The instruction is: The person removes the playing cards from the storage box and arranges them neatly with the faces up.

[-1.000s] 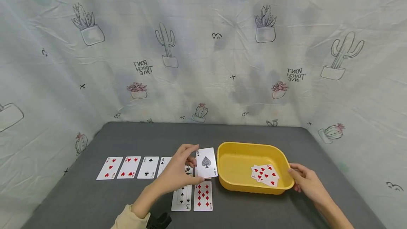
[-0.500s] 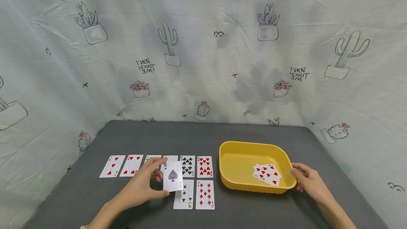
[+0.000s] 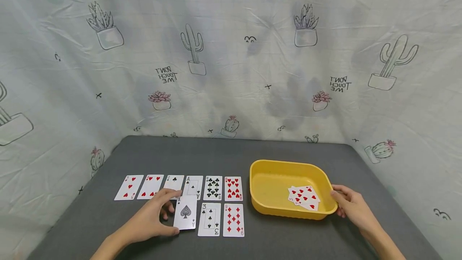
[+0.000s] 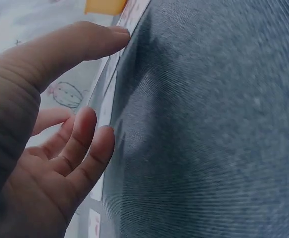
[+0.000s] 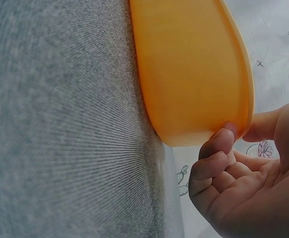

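Note:
My left hand (image 3: pixel 149 220) pinches an ace of spades playing card (image 3: pixel 185 212) between thumb and fingertips at its left edge and corners. The card lies low over the table, left of the three of clubs (image 3: pixel 209 220) and overlapping the lower part of the ace of clubs (image 3: pixel 193 183) in the head view. In the left wrist view, the thumb (image 4: pixel 92 42) reaches along the card edge. At the right, my right hand (image 3: pixel 355 208) grips the rim of a yellow plastic tub (image 5: pixel 194 74), thumb on the rim and curled fingers against the outer wall.
A far row runs from the three of hearts (image 3: pixel 128 187) to the ten of hearts (image 3: pixel 233 189). Nearer lies the nine of diamonds (image 3: pixel 233 220). Several heart cards (image 3: pixel 304 196) lie inside the tub. A printed curtain (image 3: pixel 231 71) hangs behind the dark grey table (image 3: pixel 288 240).
My left hand has carried the ace of spades leftward and down, from beside the tub to left of the three of clubs. The right hand has stayed on the tub.

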A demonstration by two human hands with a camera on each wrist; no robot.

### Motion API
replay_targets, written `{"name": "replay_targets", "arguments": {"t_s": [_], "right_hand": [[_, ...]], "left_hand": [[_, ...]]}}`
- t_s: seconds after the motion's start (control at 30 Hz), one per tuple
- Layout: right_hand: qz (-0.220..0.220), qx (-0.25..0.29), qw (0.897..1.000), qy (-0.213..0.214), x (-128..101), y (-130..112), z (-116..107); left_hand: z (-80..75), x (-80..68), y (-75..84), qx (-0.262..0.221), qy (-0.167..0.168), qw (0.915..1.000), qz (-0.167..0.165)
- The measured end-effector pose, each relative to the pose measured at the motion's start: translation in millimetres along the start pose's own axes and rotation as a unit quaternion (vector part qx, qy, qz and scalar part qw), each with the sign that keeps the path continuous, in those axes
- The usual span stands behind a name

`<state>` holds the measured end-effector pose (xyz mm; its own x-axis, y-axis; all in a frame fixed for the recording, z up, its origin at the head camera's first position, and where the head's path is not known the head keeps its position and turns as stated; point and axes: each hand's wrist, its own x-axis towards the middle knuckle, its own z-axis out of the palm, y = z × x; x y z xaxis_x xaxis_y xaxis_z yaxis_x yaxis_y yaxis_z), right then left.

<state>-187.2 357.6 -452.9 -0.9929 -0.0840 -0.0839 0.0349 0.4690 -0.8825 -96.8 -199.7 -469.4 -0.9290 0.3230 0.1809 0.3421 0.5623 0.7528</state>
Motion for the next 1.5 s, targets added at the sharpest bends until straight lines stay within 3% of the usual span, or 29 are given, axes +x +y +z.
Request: {"name": "replay_targets", "arguments": {"t_s": [0.17, 0.43, 1.13, 1.5], "right_hand": [[-0.002, 0.006, 1.0, -0.002, 1, 1, 0], [0.002, 0.005, 1.0, -0.004, 2, 3, -1], [0.011, -0.011, 1.0, 0.001, 2, 1, 0], [0.013, -0.009, 1.0, 0.003, 0, -1, -1]], "left_hand": [[0.3, 1.0, -4.2, 0.042, -0.029, 0.9984, -0.024], [0.8, 2.3, -5.4, 0.047, -0.048, 0.9977, -0.01], [1.0, 0.6, -11.2, 0.049, -0.057, 0.9971, -0.007], [-0.3, -0.2, -9.5, 0.046, -0.062, 0.9968, -0.02]]}}
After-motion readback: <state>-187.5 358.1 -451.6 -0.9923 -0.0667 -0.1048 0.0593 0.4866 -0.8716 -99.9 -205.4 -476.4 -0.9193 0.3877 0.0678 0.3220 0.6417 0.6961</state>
